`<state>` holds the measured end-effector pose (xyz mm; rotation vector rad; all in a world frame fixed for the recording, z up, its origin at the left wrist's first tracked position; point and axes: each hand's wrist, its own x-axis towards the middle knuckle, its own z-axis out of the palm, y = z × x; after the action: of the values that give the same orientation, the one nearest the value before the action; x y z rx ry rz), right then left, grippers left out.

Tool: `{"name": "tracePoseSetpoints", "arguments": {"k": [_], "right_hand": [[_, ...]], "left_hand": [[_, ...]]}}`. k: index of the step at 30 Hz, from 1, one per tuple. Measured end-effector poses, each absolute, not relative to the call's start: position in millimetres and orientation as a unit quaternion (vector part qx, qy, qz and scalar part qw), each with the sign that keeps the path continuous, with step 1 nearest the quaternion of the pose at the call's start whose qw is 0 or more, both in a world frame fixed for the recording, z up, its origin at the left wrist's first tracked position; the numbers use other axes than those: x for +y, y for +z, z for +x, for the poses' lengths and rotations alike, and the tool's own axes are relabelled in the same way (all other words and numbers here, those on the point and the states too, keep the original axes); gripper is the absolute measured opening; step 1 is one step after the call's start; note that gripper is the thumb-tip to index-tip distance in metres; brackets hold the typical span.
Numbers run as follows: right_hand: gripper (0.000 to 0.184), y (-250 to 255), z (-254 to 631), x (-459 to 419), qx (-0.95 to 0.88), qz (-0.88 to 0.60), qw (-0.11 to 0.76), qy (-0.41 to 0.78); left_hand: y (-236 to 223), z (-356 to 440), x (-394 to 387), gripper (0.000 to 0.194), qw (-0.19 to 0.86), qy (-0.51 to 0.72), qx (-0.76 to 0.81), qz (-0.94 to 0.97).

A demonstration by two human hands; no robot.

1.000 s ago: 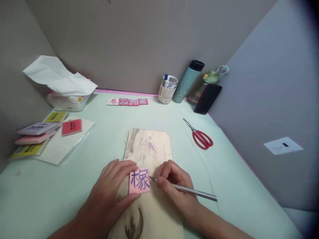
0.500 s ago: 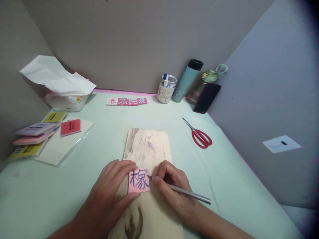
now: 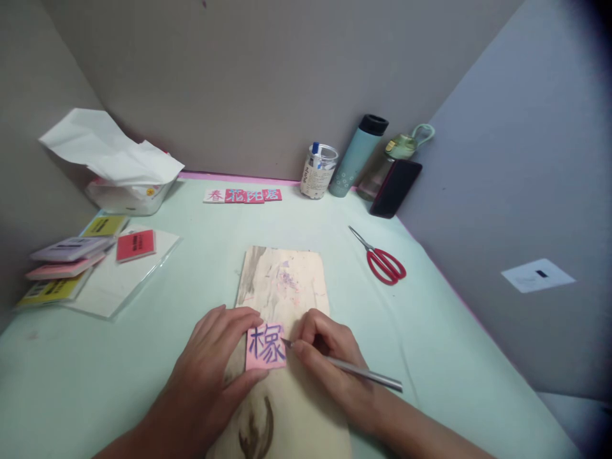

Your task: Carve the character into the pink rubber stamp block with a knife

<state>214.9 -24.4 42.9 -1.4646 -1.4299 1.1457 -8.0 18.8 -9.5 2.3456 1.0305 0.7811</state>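
Observation:
A pink square rubber carving block (image 3: 253,362), bearing a purple Chinese character, lies on a pale, stained wooden board (image 3: 306,268). My left hand (image 3: 215,357) grips the block by its left side, fingers at the top edge and thumb at the bottom edge. In a pen-like pinch, my right hand (image 3: 329,357) holds a silver craft knife (image 3: 363,372). Its blade tip meets the right part of the character. Small purple and pink shavings (image 3: 289,280) lie on the far part of the board.
Red-handled scissors (image 3: 385,264) lie to the right. At the back are character tiles (image 3: 243,196), a pen jar (image 3: 318,175), a blue flask (image 3: 358,156), a green bottle (image 3: 401,146) and a phone (image 3: 396,188). Packaged blocks (image 3: 67,264) and a paper-topped container (image 3: 134,197) sit left.
Hands, knife and block keep almost the same positions. The whole view has shifted very slightly.

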Motion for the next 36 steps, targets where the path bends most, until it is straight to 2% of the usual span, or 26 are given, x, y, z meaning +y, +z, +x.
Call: {"name": "tracePoseSetpoints", "arguments": {"k": [13, 21, 33, 36], "right_hand": [[0.019, 40.0, 213.9, -23.6, -0.550, -0.568, 0.394, 0.468], [0.020, 34.2, 212.6, -22.6, -0.511, -0.563, 0.457, 0.462], [0.018, 37.2, 211.9, -24.3, -0.548, -0.583, 0.407, 0.442], [0.018, 38.1, 214.2, -24.5, -0.543, -0.566, 0.418, 0.459]], "left_hand": [[-9.5, -8.6, 19.9, 0.040, 0.231, 0.283, 0.369, 0.855], [-15.3, -10.1, 20.1, 0.041, 0.229, 0.291, 0.363, 0.855], [-15.2, -7.6, 20.9, 0.039, 0.221, 0.305, 0.365, 0.852], [-15.8, -8.5, 20.8, 0.040, 0.225, 0.301, 0.365, 0.852]]}}
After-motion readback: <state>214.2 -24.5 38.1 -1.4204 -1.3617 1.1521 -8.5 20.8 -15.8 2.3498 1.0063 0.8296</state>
